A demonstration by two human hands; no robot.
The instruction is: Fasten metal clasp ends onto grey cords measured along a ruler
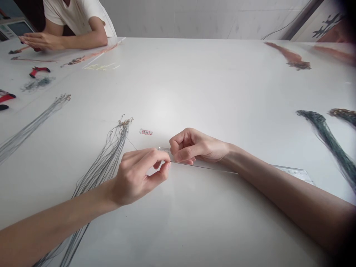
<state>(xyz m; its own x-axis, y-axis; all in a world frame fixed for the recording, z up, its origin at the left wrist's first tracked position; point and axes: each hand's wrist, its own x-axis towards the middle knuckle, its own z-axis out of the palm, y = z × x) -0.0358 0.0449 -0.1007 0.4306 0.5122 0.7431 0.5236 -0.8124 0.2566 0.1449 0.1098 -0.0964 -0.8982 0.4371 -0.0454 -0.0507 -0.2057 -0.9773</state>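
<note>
- Left hand (pixel 135 175): nearly closed, thumb and index tips pinched together at the near end of the ruler. Looks like it has the thread, though the pinch is too small to be sure.
- Right hand (pixel 200 146): fingers curled in, thumb bent toward them, just beside the left fingertips. Can't tell if it grips the thread or only presses on the ruler.
- Thread (pixel 132 144): thin grey strand, runs from the main bundle to behind the left hand.
- Ruler (pixel 294 172): clear, flat on the desk (pixel 217 222), passes under the right hand and forearm, left end poking out by the fingers.
- Main bundle (pixel 97 167): long grey strands left of the hands, small metal bits (pixel 125 123) at the top end; left forearm crosses over it.
- Wrapper (pixel 146 132): small, red and white, just beyond the left hand.
- Second grey bundle (pixel 33 125): far left, same kind of metal ends.
- Dark green bundle (pixel 329 134): right side, well apart from the hands.
- Orange bundle (pixel 290 56): far right corner.
- Red pliers (pixel 39 71): far left, near a tangle of strands (pixel 39 84).
- Co-worker (pixel 80 16): light shirt, far left, forearms on the desk.
</note>
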